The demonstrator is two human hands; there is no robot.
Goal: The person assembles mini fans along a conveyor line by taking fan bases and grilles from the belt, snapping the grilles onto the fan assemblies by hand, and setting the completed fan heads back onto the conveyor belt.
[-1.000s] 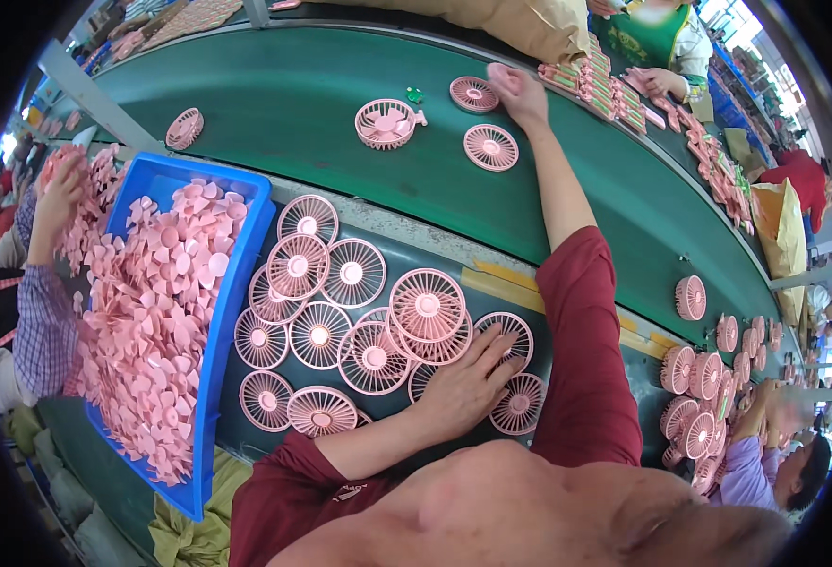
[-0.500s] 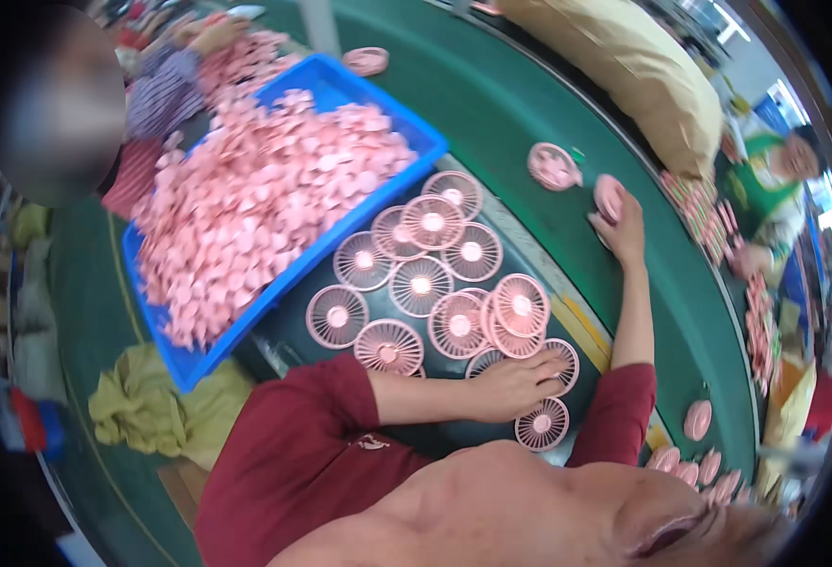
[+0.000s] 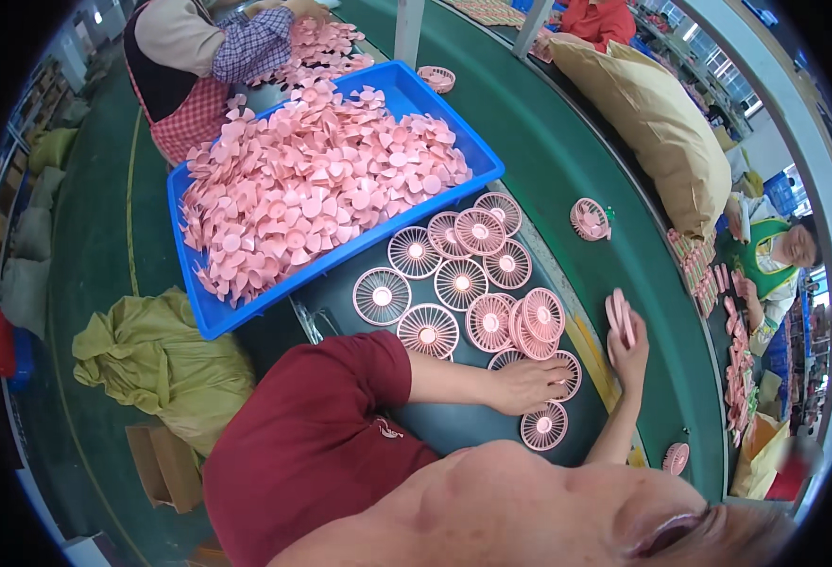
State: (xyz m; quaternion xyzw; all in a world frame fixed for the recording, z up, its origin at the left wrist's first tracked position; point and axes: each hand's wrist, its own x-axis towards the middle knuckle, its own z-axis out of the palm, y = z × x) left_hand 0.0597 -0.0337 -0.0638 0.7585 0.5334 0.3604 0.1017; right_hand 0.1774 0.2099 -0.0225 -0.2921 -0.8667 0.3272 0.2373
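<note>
Head view shows, right of the blue tub (image 3: 477,159), the right hand (image 3: 626,350) gripping round pink covers (image 3: 621,317) edge-on and the left hand (image 3: 524,386), loosely spread, over a thin-spoked pink grille (image 3: 573,380), so gathering seems underway, calling next for a steady hold.

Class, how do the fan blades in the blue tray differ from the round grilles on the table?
Shape: fan blades have broad lobes; round grilles have thin spokes around a hub.
Arrangement: fan blades are heaped; round grilles lie spread out, some overlapping.
Contact: the left hand touches round grilles, not fan blades.
Shared: both are pink.
</note>
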